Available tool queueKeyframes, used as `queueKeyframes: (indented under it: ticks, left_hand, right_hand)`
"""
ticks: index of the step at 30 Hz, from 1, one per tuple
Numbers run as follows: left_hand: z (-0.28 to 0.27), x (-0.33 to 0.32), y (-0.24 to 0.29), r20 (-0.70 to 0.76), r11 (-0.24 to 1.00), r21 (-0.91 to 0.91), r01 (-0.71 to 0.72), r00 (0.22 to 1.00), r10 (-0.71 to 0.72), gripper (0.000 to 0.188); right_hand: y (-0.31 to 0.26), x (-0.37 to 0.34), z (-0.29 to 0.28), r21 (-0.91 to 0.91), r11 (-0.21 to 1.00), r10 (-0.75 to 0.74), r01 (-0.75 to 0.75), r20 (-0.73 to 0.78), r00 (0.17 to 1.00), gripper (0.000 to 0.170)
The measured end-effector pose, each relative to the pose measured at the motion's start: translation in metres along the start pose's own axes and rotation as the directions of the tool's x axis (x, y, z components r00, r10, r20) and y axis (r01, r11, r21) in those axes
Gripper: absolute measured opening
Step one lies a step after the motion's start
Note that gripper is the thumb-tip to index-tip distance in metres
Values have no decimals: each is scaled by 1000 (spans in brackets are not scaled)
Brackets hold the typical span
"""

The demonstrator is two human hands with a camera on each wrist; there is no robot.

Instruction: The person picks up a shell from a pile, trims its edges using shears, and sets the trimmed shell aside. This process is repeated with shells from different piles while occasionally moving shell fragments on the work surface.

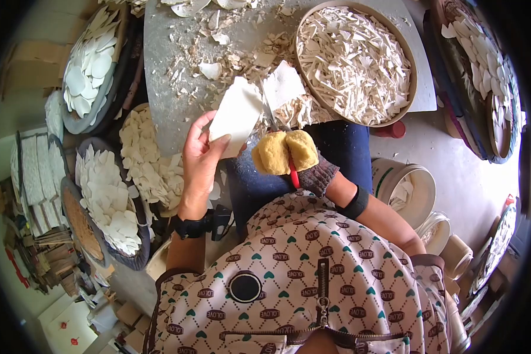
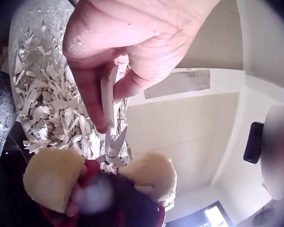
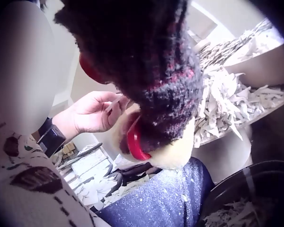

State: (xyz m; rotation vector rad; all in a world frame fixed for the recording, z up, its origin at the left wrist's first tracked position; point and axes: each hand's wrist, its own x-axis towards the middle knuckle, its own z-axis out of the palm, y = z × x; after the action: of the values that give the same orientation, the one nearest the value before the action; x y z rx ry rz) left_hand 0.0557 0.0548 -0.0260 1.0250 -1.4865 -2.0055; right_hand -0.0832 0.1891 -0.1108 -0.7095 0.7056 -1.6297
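Between the thumb and fingers of my left hand (image 1: 199, 156) I pinch a thin, flat white piece (image 1: 236, 112) with a pale, chip-like look; the left wrist view shows it edge-on. My right hand (image 1: 323, 174), in a dark knitted glove, grips red-handled scissors (image 2: 112, 152). Yellow foam pads (image 1: 274, 154) wrap around the handles and cover most of the fingers. The scissor blades (image 1: 268, 109) point away from me, right at the piece's right edge. Just beyond them is another white piece (image 1: 284, 84).
A grey table (image 1: 171, 112) carries scattered white scraps. At its right stands a round tray (image 1: 412, 88) heaped with narrow strips. Baskets of flat white pieces (image 1: 91, 71) stand to the left, with more at far right. A white bucket (image 1: 422, 192) is on the floor.
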Motion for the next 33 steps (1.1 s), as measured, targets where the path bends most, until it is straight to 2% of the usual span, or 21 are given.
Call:
queueKeyframes:
  ticks: [1, 3, 4, 6, 7, 8, 10, 13, 16, 17, 18, 19, 22, 25, 27, 28, 30, 31, 32, 33]
  left_hand:
    - [0, 0, 0, -1, 1000, 1, 13, 1000, -13, 49]
    - [-4, 1, -1, 12, 999, 11, 51, 999, -51, 49]
    - [-5, 2, -1, 20, 997, 16, 70, 997, -70, 48]
    - [-1, 1, -3, -63, 1000, -23, 2, 998, -3, 48]
    - [1, 1, -4, -102, 999, -40, -31, 994, 26, 48]
    - [1, 2, -5, -118, 998, -51, -27, 993, 21, 47]
    - [2, 4, -7, -151, 997, -75, -21, 988, 10, 46]
    - [-5, 8, -3, -88, 997, -75, 30, 995, -36, 46]
    - [-7, 10, 3, -83, 999, -36, 41, 996, -43, 47]
    - [-8, 11, 5, -79, 999, -29, 44, 996, -46, 47]
    - [-8, 11, 6, -73, 999, -22, 49, 996, -50, 47]
    - [-8, 12, 8, -67, 998, -17, 54, 996, -55, 47]
    - [-11, 14, 13, 54, 992, 39, 119, 991, -121, 47]
    - [-15, 20, 12, 24, 995, 32, 91, 995, -92, 45]
    - [-18, 31, 0, -154, 996, -56, -64, 987, 54, 46]
    - [-18, 36, -8, -250, 981, -114, -157, 960, 124, 47]
    - [-15, 46, -23, -424, 950, -122, -287, 881, 212, 45]
    - [-15, 52, -32, -480, 939, -105, -327, 844, 240, 45]
    - [-10, 57, -34, -530, 928, -89, -362, 806, 263, 45]
    - [-5, 56, -36, -496, 937, -68, -343, 827, 266, 50]
  right_hand:
    - [-3, 3, 2, -10, 999, -33, 33, 3, 999, 23]
    - [-1, 4, -1, 128, 992, -19, 16, 24, 1000, 23]
    - [4, 3, -6, 271, 962, 25, -37, 48, 999, 24]
    - [-3, 4, -6, 21, 997, 66, -68, 79, 995, 26]
    - [-9, 2, -7, -367, 929, 70, -37, 76, 995, 25]
    - [-15, 1, -7, -699, 715, 77, -6, 70, 995, 24]
    - [-14, 0, -9, -687, 726, 37, 20, 69, 997, 24]
    - [-13, -2, -12, -721, 690, -15, 63, 73, 997, 24]
    - [-15, 0, -10, -430, 901, 61, -62, -14, 998, 25]
    - [-13, 1, -10, -225, 966, 121, -124, -30, 992, 25]
    - [-11, 0, -11, -9, 983, 182, -183, -34, 983, 26]
    - [5, -5, -16, 228, 966, 133, -125, -23, 991, 24]
    - [8, -5, -22, 309, 944, 107, -118, 54, 993, 28]
    - [7, -3, -25, 516, 845, 90, -139, 120, 989, 29]
    - [9, 0, -26, 341, 929, 109, -145, 123, 986, 25]
    - [16, -6, -25, 586, 772, 253, -245, 69, 965, 24]
    - [16, -8, -16, 490, 815, 357, -309, -4, 934, 22]
    - [15, -5, -11, 706, 640, 373, -304, 60, 926, 18]
    - [13, -5, -8, 43, 956, 291, -291, 5, 957, 17]
    - [11, -6, -6, -650, 736, 205, -188, -51, 977, 15]
